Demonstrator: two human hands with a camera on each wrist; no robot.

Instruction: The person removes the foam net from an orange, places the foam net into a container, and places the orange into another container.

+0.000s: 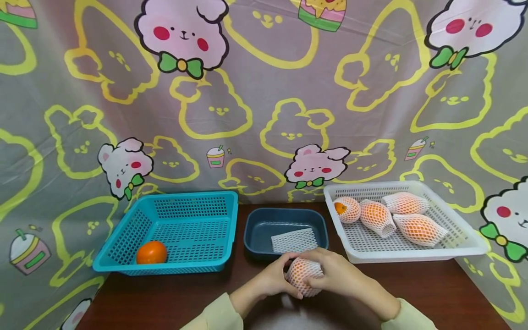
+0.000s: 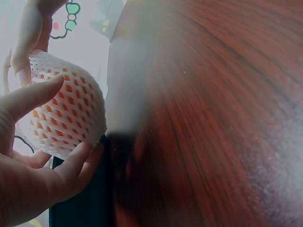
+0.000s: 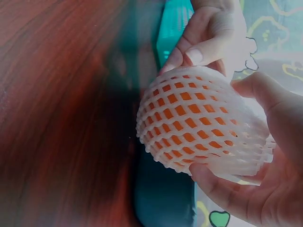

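Note:
Over the table's front middle, both hands hold an orange in a white foam net sleeve. My left hand grips it from the left, thumb and fingers around the netting. From the other side my right hand pinches the sleeve, its thumb and fingers on the mesh. In the right wrist view, the netted orange shows orange skin through the mesh, and loose netting gathers at the right hand. Just behind the hands is a dark blue tray, in which a flat foam net sleeve lies.
To the left, a teal basket has one bare orange in its front left corner. A white basket on the right contains several netted oranges. Behind them hangs a patterned cloth. The table is dark wood.

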